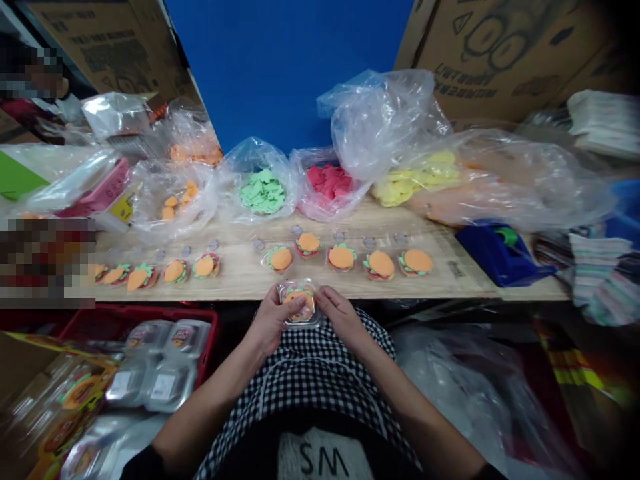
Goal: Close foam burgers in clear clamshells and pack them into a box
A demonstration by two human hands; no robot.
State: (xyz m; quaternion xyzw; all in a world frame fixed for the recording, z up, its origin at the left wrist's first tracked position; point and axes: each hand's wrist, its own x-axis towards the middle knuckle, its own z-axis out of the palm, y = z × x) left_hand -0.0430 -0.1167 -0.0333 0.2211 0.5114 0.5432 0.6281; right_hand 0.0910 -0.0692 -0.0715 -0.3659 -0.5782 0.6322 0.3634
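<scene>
Between my two hands, just off the table's front edge, is a clear plastic clamshell box (301,321) with a toy burger inside, its orange bun showing through the lid. My left hand (273,319) is closed round the box's left side, thumb across the lid. My right hand (340,312) pinches the right side with its fingertips. Ahead on the wooden table stand several toy burgers in open clear boxes, among them one burger (342,256) with green and red layers. Another group, including a burger (205,265), stands to the left.
Clear bags along the back hold green pieces (263,191), red pieces (330,181), yellow pieces (417,179) and orange pieces (173,207). A blue tape dispenser (493,257) stands at the right. Lower left, a red crate (214,333) holds packed boxes. A person is at the far left.
</scene>
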